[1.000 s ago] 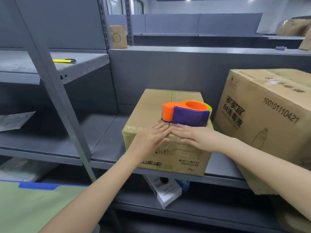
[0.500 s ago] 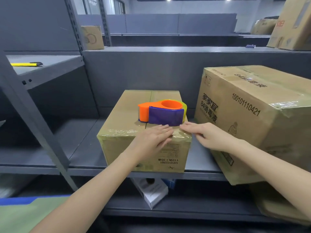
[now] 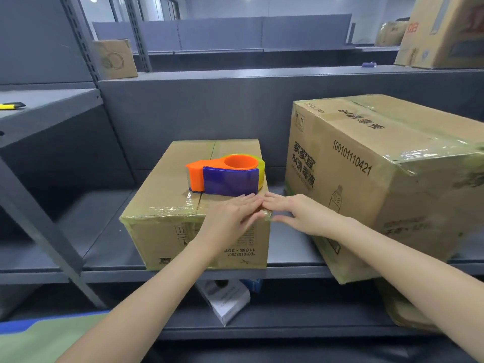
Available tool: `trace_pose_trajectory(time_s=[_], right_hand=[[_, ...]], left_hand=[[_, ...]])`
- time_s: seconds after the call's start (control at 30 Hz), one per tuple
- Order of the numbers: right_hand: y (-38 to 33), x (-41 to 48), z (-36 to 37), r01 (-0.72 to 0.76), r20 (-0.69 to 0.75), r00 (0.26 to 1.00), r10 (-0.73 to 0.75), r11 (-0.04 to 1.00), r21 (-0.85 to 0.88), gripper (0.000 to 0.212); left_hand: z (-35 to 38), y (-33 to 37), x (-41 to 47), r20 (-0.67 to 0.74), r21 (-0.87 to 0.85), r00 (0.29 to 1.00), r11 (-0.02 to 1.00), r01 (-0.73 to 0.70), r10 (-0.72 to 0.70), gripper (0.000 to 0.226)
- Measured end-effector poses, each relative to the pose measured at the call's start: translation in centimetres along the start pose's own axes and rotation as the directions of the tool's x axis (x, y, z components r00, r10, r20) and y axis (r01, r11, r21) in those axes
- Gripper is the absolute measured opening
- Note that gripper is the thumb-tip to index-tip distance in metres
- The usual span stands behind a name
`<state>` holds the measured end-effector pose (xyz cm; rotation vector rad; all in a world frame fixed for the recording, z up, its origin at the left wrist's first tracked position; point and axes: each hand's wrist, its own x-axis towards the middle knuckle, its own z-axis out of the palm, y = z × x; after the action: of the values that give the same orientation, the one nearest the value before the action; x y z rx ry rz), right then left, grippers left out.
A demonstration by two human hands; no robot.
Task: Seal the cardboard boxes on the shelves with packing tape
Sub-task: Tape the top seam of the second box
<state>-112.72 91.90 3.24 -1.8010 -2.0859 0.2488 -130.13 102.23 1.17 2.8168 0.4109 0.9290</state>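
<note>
A small cardboard box (image 3: 167, 203) sits on the grey shelf (image 3: 110, 242), its flaps closed and clear tape running along its near top edge. An orange and blue tape dispenser (image 3: 225, 176) rests on top of it. My left hand (image 3: 230, 218) lies flat with straight fingers on the box's near right top edge. My right hand (image 3: 298, 213) presses with straight fingers on the box's right corner, fingertips meeting the left hand's. A larger taped cardboard box (image 3: 379, 179) stands to the right, overhanging the shelf edge.
A yellow utility knife (image 3: 11, 106) lies on the upper left shelf. Small white boxes (image 3: 225, 297) sit on the lower shelf. More cardboard boxes stand at the back left (image 3: 115, 58) and top right (image 3: 445, 32). A slanted steel brace (image 3: 39, 213) crosses the left.
Both hands slid from the middle of the box's near edge to its right corner, smoothing tape. The camera view shifted right.
</note>
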Motion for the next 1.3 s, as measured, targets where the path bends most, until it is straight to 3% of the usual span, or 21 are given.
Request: trace_pose_trajectory(time_s=[0.47, 0.67, 0.87, 1.1, 1.3], right_hand=[[0.4, -0.1, 2.4, 0.041, -0.260, 0.965, -0.038, 0.999, 0.007, 0.046], [1.3, -0.1, 2.2, 0.042, -0.204, 0.979, -0.022, 0.995, 0.094, 0.054], [2.4, -0.1, 2.3, 0.077, -0.157, 0.985, -0.075, 0.997, 0.004, 0.077], [2.5, -0.2, 4.0, 0.080, -0.306, 0.948, -0.091, 0.996, -0.047, 0.077], [2.4, 0.2, 3.3, 0.049, -0.245, 0.969, -0.034, 0.997, 0.056, 0.073]], left_hand=[[0.3, 0.7, 0.1, -0.050, -0.025, 0.997, 0.998, 0.052, -0.053, 0.046], [0.6, 0.9, 0.2, -0.068, 0.010, 0.996, 0.998, 0.060, -0.059, 0.053], [0.2, 1.2, 0.3, -0.082, -0.050, 0.993, 0.995, 0.082, -0.086, 0.052], [0.5, 1.2, 0.6, -0.072, -0.053, 0.991, 0.992, 0.113, -0.117, 0.059], [0.8, 1.5, 0.6, -0.135, 0.001, 0.988, 0.997, 0.081, -0.080, 0.052]])
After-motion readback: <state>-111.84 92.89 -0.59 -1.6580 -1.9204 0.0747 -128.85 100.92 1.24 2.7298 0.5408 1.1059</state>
